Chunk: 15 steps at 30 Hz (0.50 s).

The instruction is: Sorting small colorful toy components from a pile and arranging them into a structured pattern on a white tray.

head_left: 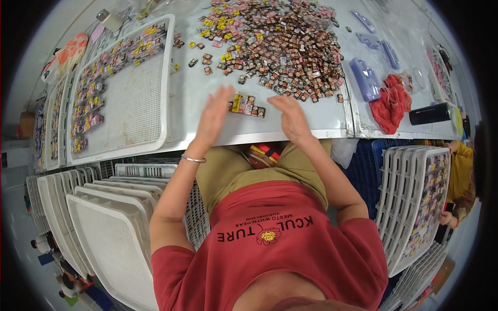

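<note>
A small cluster of little square pieces, pink, yellow and dark, lies in rows on the white table between my hands. My left hand is upright along its left end, fingers stretched out and a little blurred. On the other side my right hand has its fingers extended towards the cluster, with a gap to it. Neither hand holds anything. Just beyond spreads a big heap of the same small pieces, mostly dark with some yellow and pink. Whether my left fingertips touch the cluster I cannot tell.
To the left, a white mesh tray carries rows of pieces along its far and left sides. A red cloth, a blue-violet plastic case and a black cylinder lie right. Stacked trays flank me; another person's hand is right.
</note>
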Each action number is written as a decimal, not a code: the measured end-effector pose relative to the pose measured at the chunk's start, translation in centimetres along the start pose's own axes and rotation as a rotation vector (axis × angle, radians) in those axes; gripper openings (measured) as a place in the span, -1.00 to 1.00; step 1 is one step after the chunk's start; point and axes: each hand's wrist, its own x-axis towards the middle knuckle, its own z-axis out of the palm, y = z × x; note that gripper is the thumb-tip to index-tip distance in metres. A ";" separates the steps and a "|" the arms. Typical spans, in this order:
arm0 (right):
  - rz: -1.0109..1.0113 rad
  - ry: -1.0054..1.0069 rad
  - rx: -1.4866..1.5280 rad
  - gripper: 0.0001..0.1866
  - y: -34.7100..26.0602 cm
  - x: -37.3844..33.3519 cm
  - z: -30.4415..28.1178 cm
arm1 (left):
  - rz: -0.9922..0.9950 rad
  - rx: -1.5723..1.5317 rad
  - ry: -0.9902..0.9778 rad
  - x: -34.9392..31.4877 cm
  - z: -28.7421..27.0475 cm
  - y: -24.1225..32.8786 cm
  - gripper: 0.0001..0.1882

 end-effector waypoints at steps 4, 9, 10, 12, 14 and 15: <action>-0.110 -0.011 -0.151 -0.49 -1.9 0.4 0.6 | -0.195 -0.027 0.155 -1.4 -1.2 -0.4 -0.45; -0.182 -0.061 -0.320 -0.44 -2.6 -0.4 1.2 | -0.008 0.654 -0.088 -2.5 0.9 1.9 -0.31; -0.161 -0.067 -0.278 -0.44 -2.5 -0.2 1.2 | -0.025 0.645 -0.102 -2.4 0.7 2.1 -0.31; -0.143 -0.071 -0.237 -0.43 -1.7 0.3 1.4 | -0.029 0.604 -0.076 -2.1 0.6 1.6 -0.32; -0.089 0.118 0.173 -0.41 -0.6 1.2 1.3 | -0.033 0.560 -0.051 -1.0 0.3 1.7 -0.32; -0.026 0.114 0.149 -0.41 0.0 1.5 1.1 | -0.011 0.564 -0.021 0.2 0.5 1.7 -0.33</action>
